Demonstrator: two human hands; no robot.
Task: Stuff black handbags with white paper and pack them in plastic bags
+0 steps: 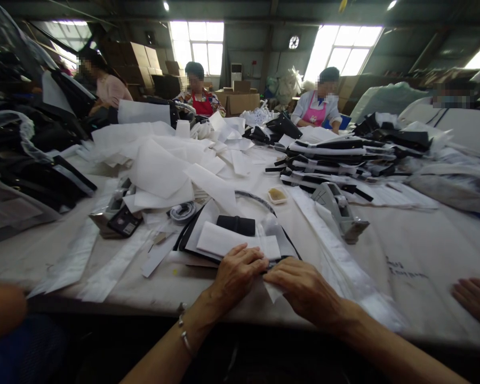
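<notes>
At the near edge of the off-white cloth-covered table (420, 309), the left hand (242, 266), with a silver open bangle (185, 338) on its wrist, lies palm down over the near edge of a flat black bag with a thin curved handle (190, 234). Its fingers touch a folded white padding strip (232, 242) on the bag; whether they grip cannot be told. Just to the right, the right hand (302, 282) bends its fingers at the bag's near right corner, a small white scrap (274, 292) jutting out beneath; its hidden fingertips leave its grasp unclear. At the near right, another person's hand (475, 298) rests on the table.

Beyond the strip, a black rounded piece (236, 225) also lies on the bag. A grey metal tape dispenser (118, 210) stands to the left and a second grey dispenser (338, 210) to the right. Past the bag sits a small white dish with yellowish contents (277, 196).

Farther left spreads a heap of white sheets (160, 165); farther right, stacked black bags with white wrapping (336, 157). At the far side are a person in a red apron (202, 105) and a person in a pink apron (317, 109).
</notes>
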